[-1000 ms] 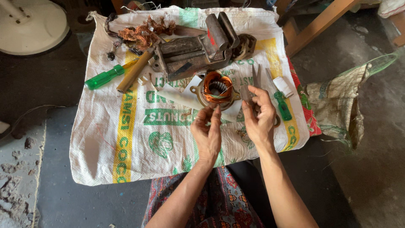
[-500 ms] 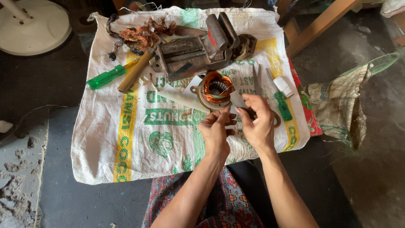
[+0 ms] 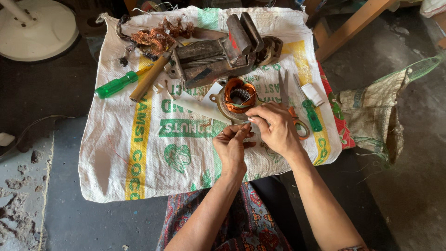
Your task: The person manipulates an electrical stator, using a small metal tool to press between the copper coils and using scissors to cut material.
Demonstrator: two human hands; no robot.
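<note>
Right now your fingers (image 3: 245, 131) pinch together on something thin and pale, too small to tell, held between your left hand (image 3: 232, 146) and right hand (image 3: 278, 130); both are closed on it. Just beyond them the motor coil (image 3: 238, 96) with its copper winding lies on the white sack (image 3: 139, 139), near the scissors (image 3: 289, 104), green screwdriver (image 3: 310, 109) and grey vise (image 3: 218, 53). You seem to be preparing a small piece beside the winding; whatever follows needs a steady, light pinch.

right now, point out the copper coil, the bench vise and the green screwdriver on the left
copper coil (image 3: 239, 95), head view, on its orange winding
bench vise (image 3: 218, 53), head view, on its grey body
green screwdriver (image 3: 114, 86), head view, on its handle
</note>
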